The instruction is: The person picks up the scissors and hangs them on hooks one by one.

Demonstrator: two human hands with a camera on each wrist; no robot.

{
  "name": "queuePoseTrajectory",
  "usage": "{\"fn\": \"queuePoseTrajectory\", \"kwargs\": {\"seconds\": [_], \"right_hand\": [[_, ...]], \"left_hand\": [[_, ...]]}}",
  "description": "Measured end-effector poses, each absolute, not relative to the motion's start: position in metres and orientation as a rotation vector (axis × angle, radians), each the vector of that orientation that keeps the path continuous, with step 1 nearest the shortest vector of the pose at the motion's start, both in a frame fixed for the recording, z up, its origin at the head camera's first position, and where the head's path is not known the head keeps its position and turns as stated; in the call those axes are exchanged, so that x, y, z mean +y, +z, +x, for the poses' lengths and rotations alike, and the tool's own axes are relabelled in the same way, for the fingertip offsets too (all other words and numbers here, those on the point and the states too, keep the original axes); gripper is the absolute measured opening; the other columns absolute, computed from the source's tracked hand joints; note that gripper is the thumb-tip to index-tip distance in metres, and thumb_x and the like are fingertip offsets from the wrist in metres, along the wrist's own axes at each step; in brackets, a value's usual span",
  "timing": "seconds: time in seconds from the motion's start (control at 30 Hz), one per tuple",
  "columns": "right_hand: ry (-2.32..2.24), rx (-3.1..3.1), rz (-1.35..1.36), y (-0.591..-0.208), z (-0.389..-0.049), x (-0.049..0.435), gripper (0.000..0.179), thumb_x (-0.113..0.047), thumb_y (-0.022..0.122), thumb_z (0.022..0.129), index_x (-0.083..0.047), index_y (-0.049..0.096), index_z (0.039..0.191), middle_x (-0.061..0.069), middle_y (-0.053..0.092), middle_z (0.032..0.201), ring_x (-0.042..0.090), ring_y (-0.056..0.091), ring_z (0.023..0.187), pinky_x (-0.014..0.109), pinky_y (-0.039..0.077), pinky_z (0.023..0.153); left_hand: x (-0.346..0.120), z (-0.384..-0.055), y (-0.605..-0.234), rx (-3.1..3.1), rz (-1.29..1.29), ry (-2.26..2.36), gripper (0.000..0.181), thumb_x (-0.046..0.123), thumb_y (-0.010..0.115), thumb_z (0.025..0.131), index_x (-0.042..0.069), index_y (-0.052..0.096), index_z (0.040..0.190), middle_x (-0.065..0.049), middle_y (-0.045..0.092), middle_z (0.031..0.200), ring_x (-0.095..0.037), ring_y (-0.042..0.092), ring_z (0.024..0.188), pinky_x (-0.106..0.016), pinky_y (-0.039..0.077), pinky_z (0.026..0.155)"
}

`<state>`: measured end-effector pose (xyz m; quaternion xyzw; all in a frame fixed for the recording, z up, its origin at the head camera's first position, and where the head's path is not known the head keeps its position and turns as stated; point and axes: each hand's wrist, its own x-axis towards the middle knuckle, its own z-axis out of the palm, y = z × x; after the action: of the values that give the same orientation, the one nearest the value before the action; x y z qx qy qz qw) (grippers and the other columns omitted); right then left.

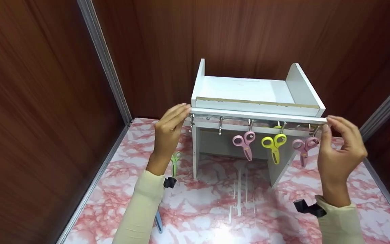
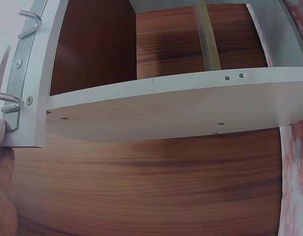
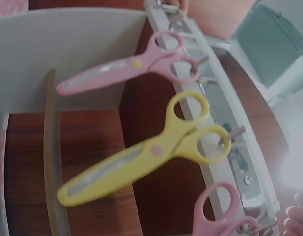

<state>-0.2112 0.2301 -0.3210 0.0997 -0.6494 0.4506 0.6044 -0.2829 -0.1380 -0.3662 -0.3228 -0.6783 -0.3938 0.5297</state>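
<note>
Left hand [image 1: 170, 130], right hand [image 1: 342, 154] — both pinching ends of the hook rail [image 1: 256, 116], yellow scissors [image 1: 275, 151] dangling between two pink scissors [image 1: 246, 149].

My fingers [image 1: 178, 113] hold both ends of a long white rail [image 1: 259, 115] bearing a strip of silver metal hooks [image 1: 220, 126], lengthwise along the white shelf's [image 1: 245, 89] front. From its right-hand hooks hang pink plastic scissors [image 1: 246, 147], yellow plastic scissors [image 1: 275, 150] and another pink plastic pair [image 1: 304, 152], closed, tips down.
</note>
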Motion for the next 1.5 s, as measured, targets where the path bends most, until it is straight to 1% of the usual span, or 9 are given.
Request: {"fn": "queuePoseTrajectory", "kwargs": {"seconds": [0.13, 0.27, 0.5, 0.63, 0.87, 1.03, 1.2, 1.3, 1.5], "right_hand": [[1.042, -1.517, 0.228, -0.320, -0.219, 0.239, 0.013, -0.001, 0.069, 0.083, 0.000, 0.074, 0.094, 0.016, 0.069, 0.097, 0.026, 0.063, 0.095, 0.029, 0.049, 0.089], [1.090, -1.531, 0.231, -0.322, -0.225, 0.246, 0.013, -0.002, 0.069, 0.083, 0.000, 0.074, 0.095, 0.018, 0.069, 0.098, 0.026, 0.063, 0.097, 0.030, 0.049, 0.090], [1.273, -1.503, 0.303, -0.327, -0.235, 0.254, 0.014, 0.007, 0.067, 0.082, 0.008, 0.071, 0.095, 0.023, 0.067, 0.100, 0.032, 0.062, 0.099, 0.034, 0.050, 0.092], [1.327, -1.509, 0.339, -0.331, -0.241, 0.260, 0.014, 0.008, 0.067, 0.082, 0.010, 0.070, 0.096, 0.024, 0.067, 0.101, 0.033, 0.063, 0.098, 0.033, 0.052, 0.090], [1.355, -1.511, 0.367, -0.337, -0.247, 0.266, 0.014, 0.009, 0.070, 0.079, 0.012, 0.070, 0.093, 0.024, 0.068, 0.099, 0.033, 0.064, 0.096, 0.027, 0.054, 0.084], [1.331, -1.516, 0.380, -0.339, -0.250, 0.269, 0.013, 0.009, 0.071, 0.078, 0.012, 0.070, 0.091, 0.024, 0.068, 0.098, 0.032, 0.065, 0.094, 0.023, 0.055, 0.080], [1.368, -1.476, 0.409, -0.341, -0.251, 0.271, 0.014, 0.014, 0.071, 0.075, 0.016, 0.069, 0.089, 0.027, 0.067, 0.097, 0.034, 0.065, 0.094, 0.025, 0.055, 0.079], [1.393, -1.453, 0.421, -0.341, -0.252, 0.271, 0.014, 0.016, 0.070, 0.074, 0.018, 0.068, 0.088, 0.029, 0.066, 0.096, 0.035, 0.065, 0.093, 0.025, 0.056, 0.079], [1.413, -1.437, 0.434, -0.342, -0.252, 0.271, 0.014, 0.018, 0.070, 0.073, 0.019, 0.067, 0.087, 0.030, 0.066, 0.096, 0.035, 0.065, 0.093, 0.027, 0.056, 0.080]], "left_hand": [[-0.138, -0.284, -0.366, -1.623, -0.776, -0.940, 0.024, 0.000, 0.064, 0.087, 0.003, 0.070, 0.110, -0.007, 0.067, 0.113, -0.025, 0.060, 0.109, -0.031, 0.050, 0.094], [-0.138, -0.285, -0.366, -1.631, -0.775, -0.941, 0.024, 0.000, 0.063, 0.087, 0.004, 0.070, 0.110, -0.006, 0.067, 0.114, -0.025, 0.060, 0.109, -0.031, 0.050, 0.094], [-0.138, -0.285, -0.366, -1.624, -0.775, -0.936, 0.024, 0.000, 0.064, 0.087, 0.004, 0.071, 0.109, -0.006, 0.067, 0.113, -0.026, 0.060, 0.109, -0.031, 0.050, 0.094], [-0.138, -0.286, -0.365, -1.612, -0.781, -0.930, 0.024, -0.001, 0.064, 0.086, 0.003, 0.071, 0.108, -0.007, 0.068, 0.112, -0.027, 0.061, 0.108, -0.032, 0.050, 0.095], [-0.138, -0.286, -0.366, -1.646, -0.771, -0.941, 0.025, 0.001, 0.064, 0.087, 0.006, 0.071, 0.111, -0.004, 0.067, 0.114, -0.021, 0.059, 0.111, -0.030, 0.050, 0.094], [-0.138, -0.286, -0.365, -1.638, -0.774, -0.948, 0.026, 0.000, 0.065, 0.086, 0.006, 0.071, 0.110, -0.006, 0.067, 0.114, -0.022, 0.059, 0.111, -0.031, 0.050, 0.094], [-0.138, -0.287, -0.364, -1.609, -0.786, -0.946, 0.025, -0.003, 0.066, 0.084, 0.004, 0.071, 0.108, -0.008, 0.068, 0.111, -0.023, 0.060, 0.109, -0.032, 0.050, 0.094], [-0.138, -0.287, -0.364, -1.592, -0.792, -0.940, 0.023, -0.003, 0.065, 0.085, 0.003, 0.071, 0.107, -0.010, 0.068, 0.110, -0.022, 0.060, 0.109, -0.033, 0.050, 0.094], [-0.139, -0.284, -0.362, -1.598, -0.787, -0.937, 0.022, -0.001, 0.064, 0.086, 0.003, 0.071, 0.107, -0.008, 0.068, 0.111, -0.022, 0.060, 0.109, -0.033, 0.050, 0.095]]}}
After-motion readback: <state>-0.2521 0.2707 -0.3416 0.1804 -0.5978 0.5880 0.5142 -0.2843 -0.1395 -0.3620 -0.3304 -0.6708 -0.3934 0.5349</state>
